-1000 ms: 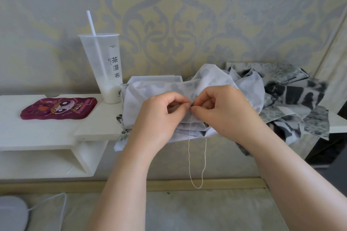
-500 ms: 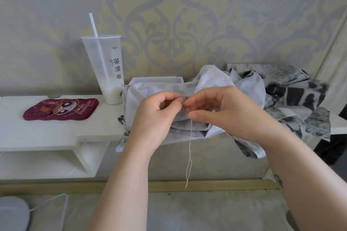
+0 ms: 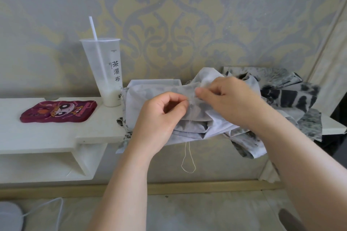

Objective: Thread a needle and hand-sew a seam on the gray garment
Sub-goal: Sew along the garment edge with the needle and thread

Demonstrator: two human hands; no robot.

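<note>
The gray mottled garment lies bunched on the white shelf, spilling over its front edge. My left hand pinches a fold of the garment between thumb and forefinger. My right hand pinches the fabric just to the right of it, fingertips almost touching the left thumb. A pale thread drops from the pinch point and hangs in a loop below the garment. The needle is hidden between the fingers.
A tall plastic cup with a straw stands on the shelf left of the garment. A dark red cartoon pouch lies further left. Darker patterned cloth is piled at the right. A white cable lies on the floor.
My right hand moved up and slightly right along the fabric edge. The hanging thread went from a straight strand to a short loop.
</note>
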